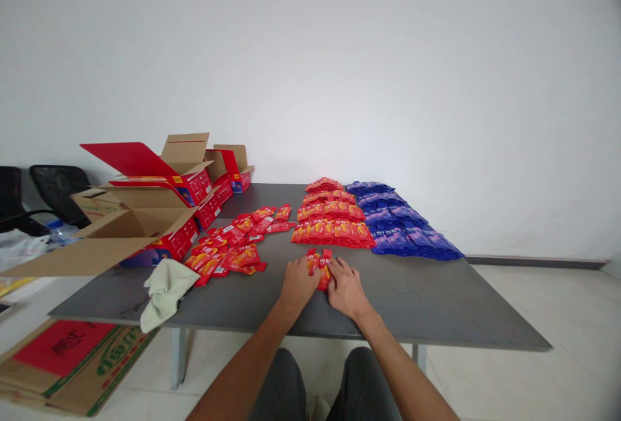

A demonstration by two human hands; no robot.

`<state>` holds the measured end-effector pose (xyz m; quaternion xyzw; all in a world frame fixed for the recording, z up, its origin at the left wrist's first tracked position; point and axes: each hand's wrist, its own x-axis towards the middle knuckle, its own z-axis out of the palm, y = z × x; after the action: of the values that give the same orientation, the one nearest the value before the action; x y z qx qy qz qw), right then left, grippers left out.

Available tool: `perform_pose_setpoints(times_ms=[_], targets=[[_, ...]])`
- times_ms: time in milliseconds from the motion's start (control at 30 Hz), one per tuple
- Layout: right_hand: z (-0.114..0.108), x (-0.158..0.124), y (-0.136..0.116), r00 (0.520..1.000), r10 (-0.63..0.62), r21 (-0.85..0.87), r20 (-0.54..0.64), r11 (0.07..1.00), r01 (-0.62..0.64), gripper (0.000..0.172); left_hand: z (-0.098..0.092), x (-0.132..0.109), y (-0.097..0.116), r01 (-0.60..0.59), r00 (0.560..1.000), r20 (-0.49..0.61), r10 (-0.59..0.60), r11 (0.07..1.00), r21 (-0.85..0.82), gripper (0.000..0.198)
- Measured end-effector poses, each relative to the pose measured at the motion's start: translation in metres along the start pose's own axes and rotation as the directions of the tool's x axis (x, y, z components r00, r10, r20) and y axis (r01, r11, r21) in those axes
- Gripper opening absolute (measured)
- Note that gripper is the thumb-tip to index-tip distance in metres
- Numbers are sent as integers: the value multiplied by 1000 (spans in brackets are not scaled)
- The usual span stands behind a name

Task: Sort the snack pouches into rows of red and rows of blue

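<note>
On the grey table [402, 304], close to its front edge, my left hand [299, 284] and my right hand [346, 288] are near each other with fingers curled in. Between them lie small red sachets [324, 269] with orange print, side by side and upright to my view. My left fingers press on the left sachet and partly cover it; my right fingertips hold the edge of the right one. Just beyond, rows of red sachets [334, 232] lie overlapping. A loose heap of red sachets [228, 249] spreads to the left of my hands.
Rows of blue sachets [412, 240] lie at the right. Open red cardboard boxes [179, 240] stand along the left side. A pale cloth [167, 288] hangs over the front edge. Flattened cartons [72, 363] rest on the floor, and a black chair [61, 191] stands behind.
</note>
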<state>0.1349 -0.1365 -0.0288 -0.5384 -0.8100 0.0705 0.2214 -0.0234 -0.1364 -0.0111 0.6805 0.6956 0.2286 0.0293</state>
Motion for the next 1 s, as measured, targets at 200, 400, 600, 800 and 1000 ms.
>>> perform_pose_setpoints(times_ms=[200,400,600,800,1000], targets=[[1,-1,2,1000,-1,17,-24,1000,1,51,11,-14,17,-109,993,-53,108,994,-25,28],[-1,-4,4,999,-42,31,-33,999,43,50,1,-14,-7,-253,967,5,254,965,-63,38],[-12,-19,1,991,-127,42,43,991,126,55,6,-17,-25,-396,879,230,417,909,-132,60],[-23,-29,22,991,-108,26,77,994,106,55,7,-21,2,-458,836,258,484,875,-158,58],[-35,-43,65,997,-61,13,49,998,61,56,20,-23,50,-421,857,226,462,883,-210,59]])
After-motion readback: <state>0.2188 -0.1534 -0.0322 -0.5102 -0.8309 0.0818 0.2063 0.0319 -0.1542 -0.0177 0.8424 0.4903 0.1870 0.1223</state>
